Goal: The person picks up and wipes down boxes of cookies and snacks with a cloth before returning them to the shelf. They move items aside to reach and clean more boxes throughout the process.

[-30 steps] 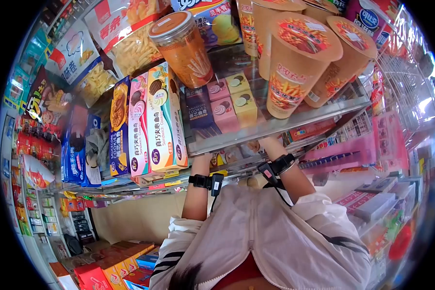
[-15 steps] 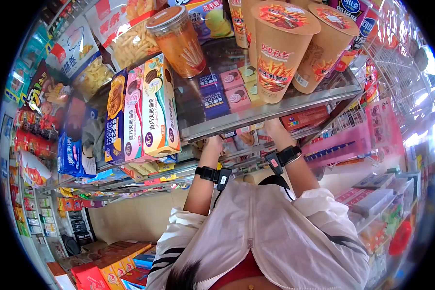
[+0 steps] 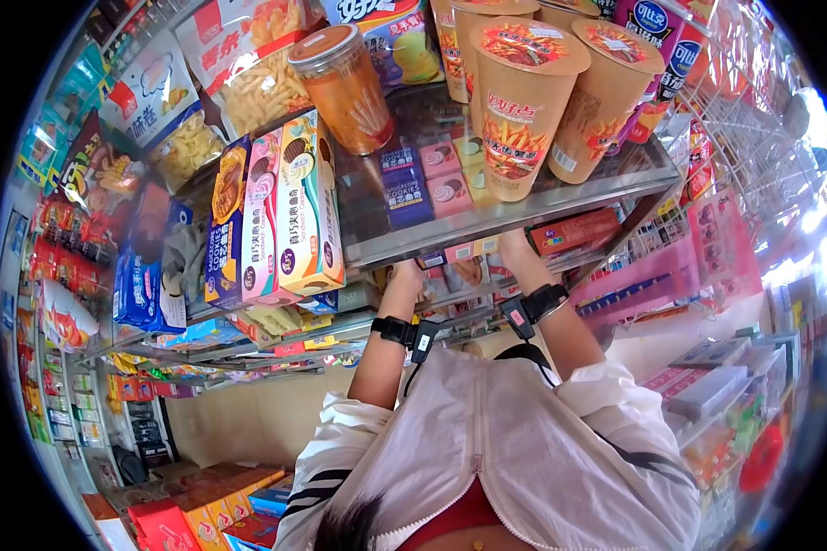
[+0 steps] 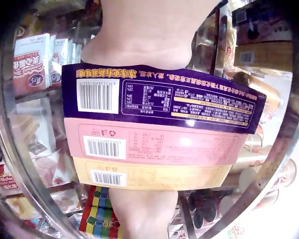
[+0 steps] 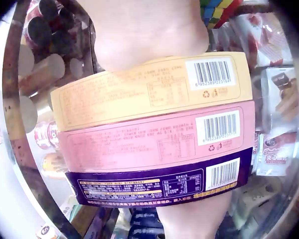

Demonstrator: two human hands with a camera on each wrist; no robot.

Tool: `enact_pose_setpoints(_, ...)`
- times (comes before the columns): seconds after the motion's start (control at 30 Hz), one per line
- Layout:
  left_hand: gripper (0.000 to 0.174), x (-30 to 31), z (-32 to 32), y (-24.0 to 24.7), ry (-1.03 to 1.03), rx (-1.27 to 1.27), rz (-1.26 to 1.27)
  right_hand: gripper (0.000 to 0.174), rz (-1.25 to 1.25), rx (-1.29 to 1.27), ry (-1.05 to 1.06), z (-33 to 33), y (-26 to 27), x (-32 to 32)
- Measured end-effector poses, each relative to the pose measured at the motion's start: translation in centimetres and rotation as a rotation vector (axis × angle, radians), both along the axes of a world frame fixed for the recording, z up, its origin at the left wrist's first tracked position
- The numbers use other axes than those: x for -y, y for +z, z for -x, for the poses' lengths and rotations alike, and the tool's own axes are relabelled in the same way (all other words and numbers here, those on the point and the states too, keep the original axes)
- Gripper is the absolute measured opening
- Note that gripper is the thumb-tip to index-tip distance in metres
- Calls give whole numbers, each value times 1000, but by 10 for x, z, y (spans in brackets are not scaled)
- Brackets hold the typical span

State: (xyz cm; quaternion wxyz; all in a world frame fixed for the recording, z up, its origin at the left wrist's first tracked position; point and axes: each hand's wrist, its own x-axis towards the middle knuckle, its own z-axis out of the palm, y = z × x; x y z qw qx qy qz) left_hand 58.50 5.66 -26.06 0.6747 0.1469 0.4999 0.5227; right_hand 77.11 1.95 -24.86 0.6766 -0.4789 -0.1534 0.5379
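Observation:
Three cookie boxes stand side by side between my two hands: a purple one (image 4: 169,102), a pink one (image 4: 157,144) and a yellow one (image 4: 154,175). Seen from the head, they show through the glass shelf (image 3: 432,230), below its top. My left hand (image 4: 139,37) meets the purple box's outer side. On the yellow box's outer side is my right hand (image 5: 152,37). Both sets of fingers are hidden behind the boxes. In the head view only the backs of the left hand (image 3: 408,274) and right hand (image 3: 515,246) show under the shelf's front edge.
On the shelf top stand upright cookie boxes (image 3: 310,207), a jar of snack sticks (image 3: 347,96) and several paper snack cups (image 3: 519,115). A red box (image 3: 579,231) lies beneath at right. Pink plastic holders (image 3: 634,285) jut out beside my right arm.
Seen through the glass, the three boxes have moved down and away from the shelf top, and the hands moved with them. The head view has shifted slightly.

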Motion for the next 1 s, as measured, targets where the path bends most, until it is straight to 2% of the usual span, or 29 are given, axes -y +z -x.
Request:
enact_pose_setpoints(0.17,47,0,-4,10,20,4,-19,61,-40,18,-43,-1,-19,-7)
enact_pose_setpoints(0.23,46,0,-4,8,8,35,-45,68,28,112,-4,-6,-36,-14)
enact_pose_setpoints(0.37,45,-9,-1,-11,20,29,-29,59,60,-72,76,1,14,5)
enact_pose_setpoints(0.77,42,7,0,23,-51,-28,40,62,127,-108,108,1,20,6)
enact_pose_setpoints(0.83,41,16,3,40,-83,-60,71,60,-6,2,94,3,27,13)
enact_pose_setpoints(0.87,41,20,5,51,-112,-82,101,60,-6,1,97,3,25,17)
enact_pose_setpoints(0.93,40,30,11,63,-145,-120,119,50,125,156,59,2,18,29)
enact_pose_setpoints(1.0,38,38,26,20,6,-128,-247,37,-21,217,11,10,41,61)
